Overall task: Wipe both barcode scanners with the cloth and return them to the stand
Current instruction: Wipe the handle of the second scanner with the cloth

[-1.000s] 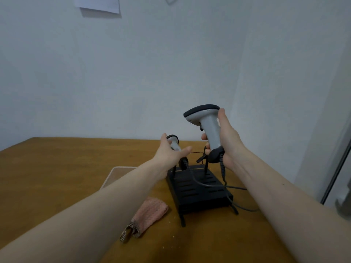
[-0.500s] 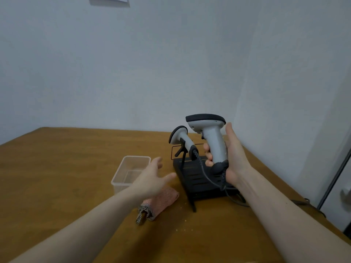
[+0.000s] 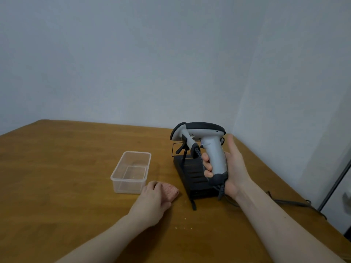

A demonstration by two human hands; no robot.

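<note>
A wooden table (image 3: 57, 168) set in a pale-walled corner is seen from above and behind two bare forearms. A grey-and-black barcode scanner (image 3: 209, 147) is held upright by its handle in the right hand (image 3: 233, 171), the fingers wrapped round the grip and the thumb raised straight beside it; its coiled cable (image 3: 221, 190) hangs from the base of the handle. Just behind it, a second scanner (image 3: 180, 135) is seen seated on the black stand (image 3: 191, 177), partly hidden by the first. The pink cloth (image 3: 170, 191) lies on the table just left of the stand, and the left hand (image 3: 152, 202) is laid over it with fingers curled onto the fabric; whether it is already pinched cannot be told. A clear plastic tub (image 3: 131, 171) stands beside the cloth. A few crumbs (image 3: 184, 218) are scattered nearby.

The scanner is judged to be a light, rigid plastic shell, smooth and somewhat slippery, best held by the handle as it is now, so that the head and window are left free for wiping. The cloth is judged soft and limp, and is best gathered in a bunch. The trailing cable could be snagged on the stand.
</note>
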